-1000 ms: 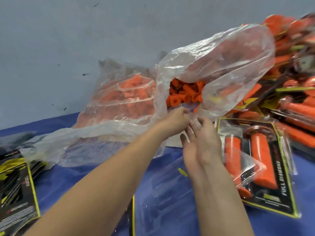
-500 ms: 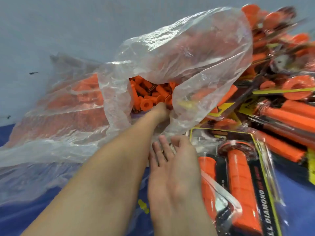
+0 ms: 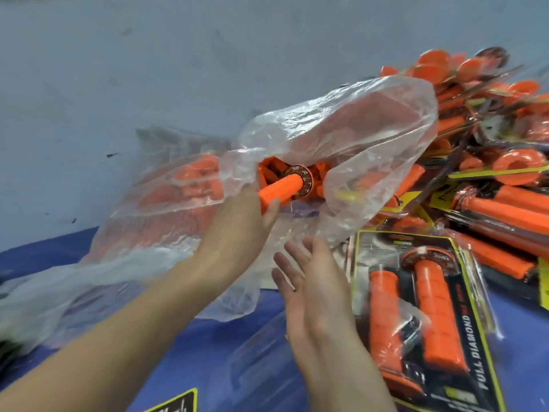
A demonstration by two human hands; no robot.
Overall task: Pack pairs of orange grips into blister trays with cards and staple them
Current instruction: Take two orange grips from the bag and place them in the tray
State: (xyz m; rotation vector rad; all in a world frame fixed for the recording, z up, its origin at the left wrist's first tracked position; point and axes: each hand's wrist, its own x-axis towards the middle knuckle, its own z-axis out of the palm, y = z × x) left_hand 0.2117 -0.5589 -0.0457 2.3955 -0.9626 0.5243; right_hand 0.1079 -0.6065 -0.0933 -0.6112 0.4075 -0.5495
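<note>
The bag is thin clear plastic film, crinkled and glossy with white glints. The orange grip at the bag's mouth looks like matt rubber with a finely knurled surface. Right of the bag, the blister pack has a shiny clear plastic shell over a printed black-and-yellow card. Below the bag, the table wears a smooth blue sheet. Behind the bag, the wall is matt, scuffed grey paint.

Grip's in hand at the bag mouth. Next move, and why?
Probably draw the orange grip clear of the plastic bag: the left hand holds its near end, its flanged end sits in the bag's mouth, and the right hand is open below.
</note>
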